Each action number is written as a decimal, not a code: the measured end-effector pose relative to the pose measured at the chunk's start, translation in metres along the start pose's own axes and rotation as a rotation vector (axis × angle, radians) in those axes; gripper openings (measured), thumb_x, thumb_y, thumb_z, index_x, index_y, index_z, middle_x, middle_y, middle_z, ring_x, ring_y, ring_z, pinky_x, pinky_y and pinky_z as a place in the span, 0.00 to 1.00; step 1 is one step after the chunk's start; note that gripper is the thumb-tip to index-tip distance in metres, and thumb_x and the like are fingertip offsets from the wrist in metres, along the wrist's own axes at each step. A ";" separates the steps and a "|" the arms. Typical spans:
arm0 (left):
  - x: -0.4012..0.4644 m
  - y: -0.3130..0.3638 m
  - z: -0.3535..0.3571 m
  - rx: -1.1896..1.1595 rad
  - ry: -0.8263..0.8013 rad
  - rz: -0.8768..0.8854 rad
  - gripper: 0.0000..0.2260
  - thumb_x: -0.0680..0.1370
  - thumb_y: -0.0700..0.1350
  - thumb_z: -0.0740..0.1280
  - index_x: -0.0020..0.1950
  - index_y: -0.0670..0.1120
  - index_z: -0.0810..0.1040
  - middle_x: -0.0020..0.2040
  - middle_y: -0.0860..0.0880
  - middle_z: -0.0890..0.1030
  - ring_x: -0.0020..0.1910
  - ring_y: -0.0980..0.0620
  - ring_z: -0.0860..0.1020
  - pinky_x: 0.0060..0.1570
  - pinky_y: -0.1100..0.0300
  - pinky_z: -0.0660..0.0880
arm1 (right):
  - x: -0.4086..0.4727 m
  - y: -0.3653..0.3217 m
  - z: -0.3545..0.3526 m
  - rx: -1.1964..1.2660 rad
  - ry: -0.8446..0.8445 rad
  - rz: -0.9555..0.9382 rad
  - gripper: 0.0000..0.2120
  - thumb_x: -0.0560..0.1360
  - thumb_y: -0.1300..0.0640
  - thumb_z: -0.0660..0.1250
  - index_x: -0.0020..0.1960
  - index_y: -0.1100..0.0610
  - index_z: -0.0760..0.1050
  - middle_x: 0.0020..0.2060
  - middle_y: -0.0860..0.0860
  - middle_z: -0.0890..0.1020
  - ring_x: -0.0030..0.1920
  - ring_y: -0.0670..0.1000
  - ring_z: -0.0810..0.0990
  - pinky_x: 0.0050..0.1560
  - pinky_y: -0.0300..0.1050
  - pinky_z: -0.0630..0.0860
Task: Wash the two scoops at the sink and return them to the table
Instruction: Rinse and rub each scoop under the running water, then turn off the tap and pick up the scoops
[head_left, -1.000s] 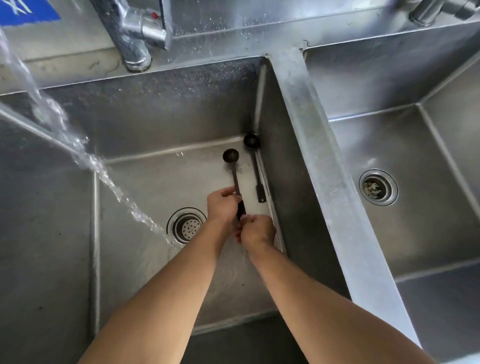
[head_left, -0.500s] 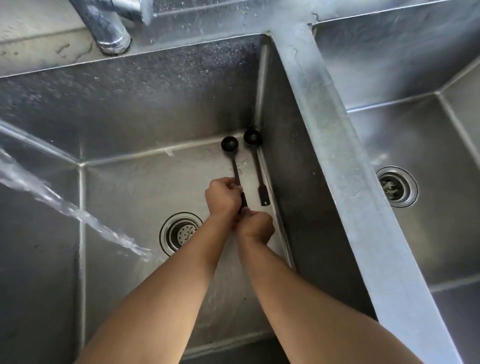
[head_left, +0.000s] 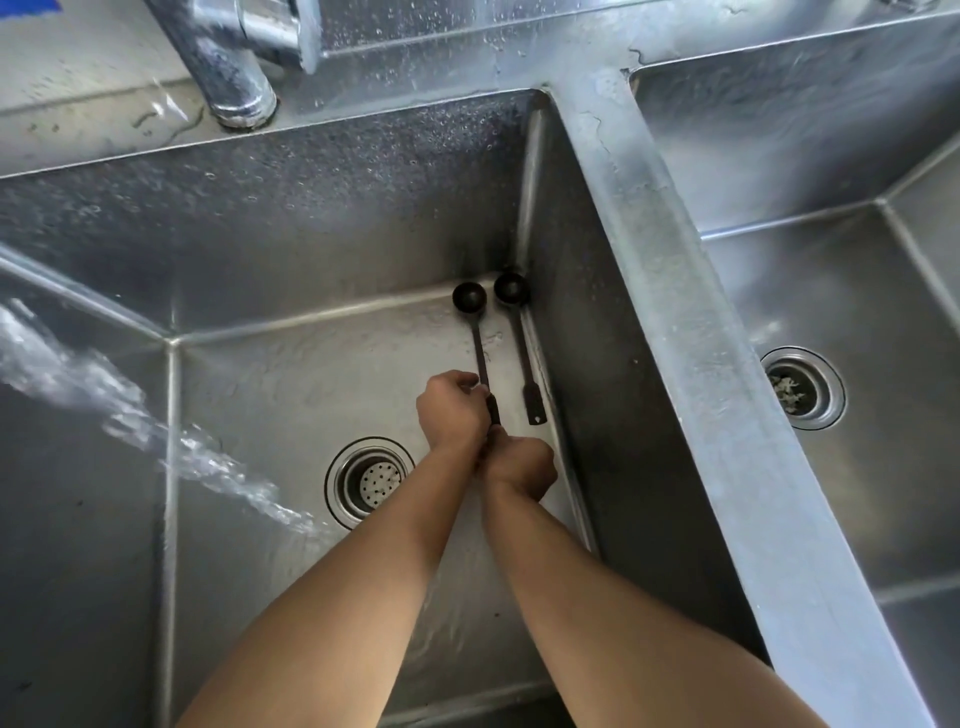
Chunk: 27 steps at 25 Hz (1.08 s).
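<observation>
Two black long-handled scoops are in the left steel basin (head_left: 291, 374). The left scoop (head_left: 470, 299) points its bowl at the back wall, and both my hands hold its handle: my left hand (head_left: 452, 410) grips the shaft, and my right hand (head_left: 519, 467) is closed around the handle's end just below. The right scoop (head_left: 511, 291) lies loose on the basin floor along the right wall, a short gap from my hands.
Water streams (head_left: 156, 441) from the left towards the drain (head_left: 370, 480). The faucet base (head_left: 234, 78) stands at the back rim. A steel divider (head_left: 675, 312) separates a second basin with its own drain (head_left: 800, 387) on the right.
My hands have kept their hold on the left scoop with only slight shifts. The camera has tilted, and the water stream now lands near the drain.
</observation>
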<state>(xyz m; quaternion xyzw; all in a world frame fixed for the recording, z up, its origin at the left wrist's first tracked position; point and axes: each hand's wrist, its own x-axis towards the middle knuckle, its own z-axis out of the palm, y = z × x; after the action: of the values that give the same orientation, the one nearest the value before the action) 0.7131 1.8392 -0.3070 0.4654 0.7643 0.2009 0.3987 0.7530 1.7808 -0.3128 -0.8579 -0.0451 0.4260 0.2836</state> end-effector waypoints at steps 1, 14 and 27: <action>-0.002 -0.002 0.000 0.000 -0.003 0.007 0.11 0.77 0.44 0.71 0.58 0.44 0.85 0.53 0.44 0.86 0.54 0.45 0.83 0.56 0.57 0.78 | 0.000 -0.001 -0.001 0.005 0.004 -0.007 0.14 0.79 0.54 0.69 0.48 0.64 0.85 0.43 0.59 0.88 0.47 0.59 0.87 0.43 0.47 0.81; -0.096 -0.061 -0.087 0.215 -0.291 0.066 0.15 0.82 0.46 0.62 0.65 0.42 0.80 0.62 0.42 0.83 0.62 0.44 0.79 0.61 0.56 0.73 | -0.071 -0.001 -0.053 -0.523 -0.325 -0.438 0.21 0.82 0.52 0.60 0.74 0.55 0.72 0.70 0.56 0.77 0.70 0.57 0.75 0.69 0.48 0.71; -0.088 -0.015 -0.242 0.356 -0.196 0.066 0.14 0.82 0.47 0.63 0.63 0.42 0.80 0.62 0.42 0.83 0.61 0.42 0.81 0.63 0.52 0.76 | -0.138 -0.110 -0.086 -0.813 -0.431 -0.651 0.25 0.81 0.48 0.60 0.76 0.57 0.66 0.70 0.62 0.76 0.67 0.63 0.76 0.62 0.50 0.74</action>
<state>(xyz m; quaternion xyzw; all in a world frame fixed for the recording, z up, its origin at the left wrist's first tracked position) 0.5344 1.7709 -0.1343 0.5706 0.7295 0.0293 0.3759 0.7489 1.7898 -0.1168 -0.7336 -0.5248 0.4305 0.0314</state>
